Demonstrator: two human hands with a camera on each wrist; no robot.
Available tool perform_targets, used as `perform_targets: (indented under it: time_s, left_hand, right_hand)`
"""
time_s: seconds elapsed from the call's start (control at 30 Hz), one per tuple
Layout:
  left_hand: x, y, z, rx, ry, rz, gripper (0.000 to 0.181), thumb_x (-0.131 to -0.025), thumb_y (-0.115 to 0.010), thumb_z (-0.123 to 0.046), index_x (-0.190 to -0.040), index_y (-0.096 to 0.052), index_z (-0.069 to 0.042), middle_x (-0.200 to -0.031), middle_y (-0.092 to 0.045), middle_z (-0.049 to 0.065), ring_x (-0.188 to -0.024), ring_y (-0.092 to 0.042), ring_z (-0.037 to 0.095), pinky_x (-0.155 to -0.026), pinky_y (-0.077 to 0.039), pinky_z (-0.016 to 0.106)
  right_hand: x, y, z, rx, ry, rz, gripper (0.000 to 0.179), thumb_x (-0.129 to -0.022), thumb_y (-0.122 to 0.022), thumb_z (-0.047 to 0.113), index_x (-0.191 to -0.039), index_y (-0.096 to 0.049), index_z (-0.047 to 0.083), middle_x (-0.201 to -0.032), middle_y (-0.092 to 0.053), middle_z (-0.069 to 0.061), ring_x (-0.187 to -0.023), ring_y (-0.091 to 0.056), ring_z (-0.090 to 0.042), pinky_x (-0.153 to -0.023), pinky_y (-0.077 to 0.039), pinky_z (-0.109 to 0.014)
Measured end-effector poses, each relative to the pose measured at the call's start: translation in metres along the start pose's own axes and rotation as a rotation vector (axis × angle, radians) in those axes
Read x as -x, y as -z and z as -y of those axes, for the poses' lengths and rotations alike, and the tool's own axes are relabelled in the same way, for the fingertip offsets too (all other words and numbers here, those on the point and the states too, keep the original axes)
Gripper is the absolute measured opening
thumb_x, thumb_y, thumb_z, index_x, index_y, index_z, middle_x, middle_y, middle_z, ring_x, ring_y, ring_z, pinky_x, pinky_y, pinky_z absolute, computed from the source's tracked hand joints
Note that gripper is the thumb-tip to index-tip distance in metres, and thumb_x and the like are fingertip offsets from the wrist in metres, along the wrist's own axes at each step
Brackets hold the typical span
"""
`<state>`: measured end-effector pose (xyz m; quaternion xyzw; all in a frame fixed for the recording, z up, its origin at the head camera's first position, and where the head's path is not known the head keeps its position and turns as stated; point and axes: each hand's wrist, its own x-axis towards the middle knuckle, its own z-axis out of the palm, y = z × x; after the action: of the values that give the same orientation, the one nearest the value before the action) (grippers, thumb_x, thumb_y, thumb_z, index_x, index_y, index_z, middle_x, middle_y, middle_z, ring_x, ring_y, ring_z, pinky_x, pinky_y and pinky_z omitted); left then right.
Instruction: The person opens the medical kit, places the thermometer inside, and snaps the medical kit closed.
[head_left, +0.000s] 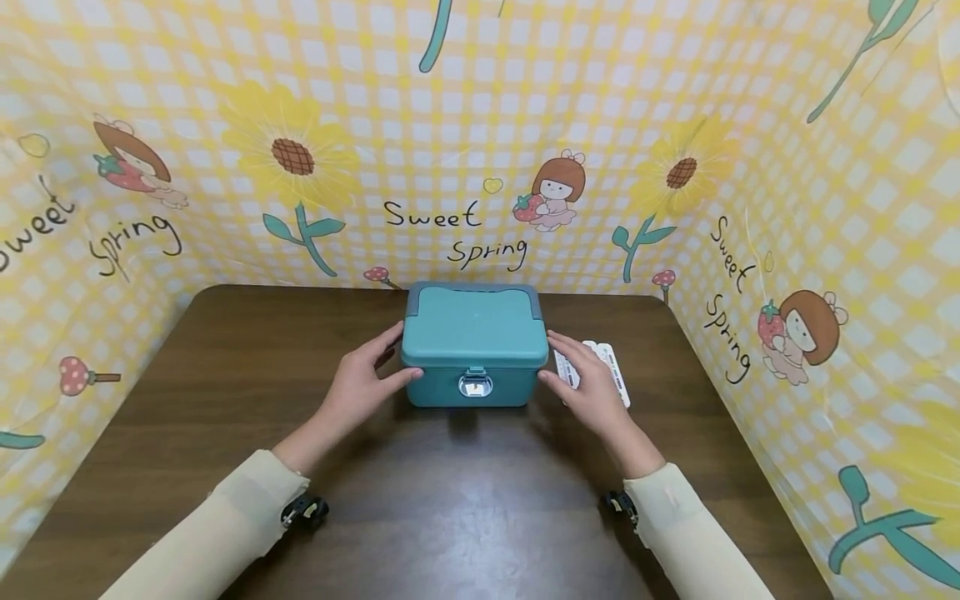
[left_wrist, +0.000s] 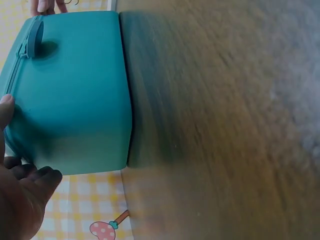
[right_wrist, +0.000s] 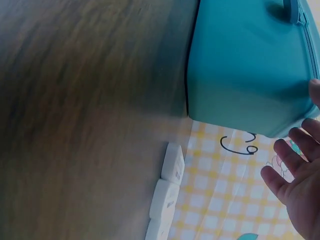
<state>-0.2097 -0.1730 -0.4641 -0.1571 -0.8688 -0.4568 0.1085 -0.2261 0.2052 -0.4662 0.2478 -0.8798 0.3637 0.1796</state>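
A teal storage box (head_left: 476,327) with its lid down stands on the table, a silvery latch (head_left: 476,383) on its front. At the box's left side is my left hand (head_left: 363,377), its thumb at the front corner and its fingers along the side. My right hand (head_left: 588,385) mirrors it on the right, the thumb by the front corner and the fingertips by the lid's edge. In the right wrist view its fingers (right_wrist: 291,156) are spread and only gently bent. The box's back is hidden.
Several white pieces with small dark print (head_left: 615,375) lie on the table beyond my right hand, partly covered by it; the right wrist view shows them as thick white blocks (right_wrist: 164,199). A yellow checked cloth (head_left: 337,250) walls in the brown wooden table (head_left: 450,517).
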Motion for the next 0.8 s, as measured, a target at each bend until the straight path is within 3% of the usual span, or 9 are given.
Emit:
perform_targets:
  time_s: [0.53,0.8]
  left_hand:
    - [0.001,0.002,-0.003,-0.086,-0.03,-0.011,0.085,-0.088,-0.08,-0.044,-0.157,-0.042,-0.013,-0.157,-0.047,0.008,-0.14,-0.051,0.03,-0.109,-0.048,0.052]
    - [0.004,0.003,-0.003,-0.117,-0.075,-0.019,0.085,-0.086,-0.084,-0.038,-0.156,-0.044,-0.012,-0.157,-0.047,0.009,-0.141,-0.05,0.029,-0.11,-0.047,0.051]
  right_hand:
    - [-0.003,-0.004,0.001,-0.079,-0.008,-0.05,0.057,-0.09,-0.082,0.023,-0.142,-0.062,0.015,-0.145,-0.061,-0.003,-0.134,-0.057,-0.025,-0.112,-0.046,-0.053]
    - [-0.005,0.006,0.01,-0.126,-0.013,-0.031,0.058,-0.087,-0.084,0.019,-0.141,-0.063,0.014,-0.144,-0.062,-0.005,-0.135,-0.055,-0.026,-0.113,-0.043,-0.052]
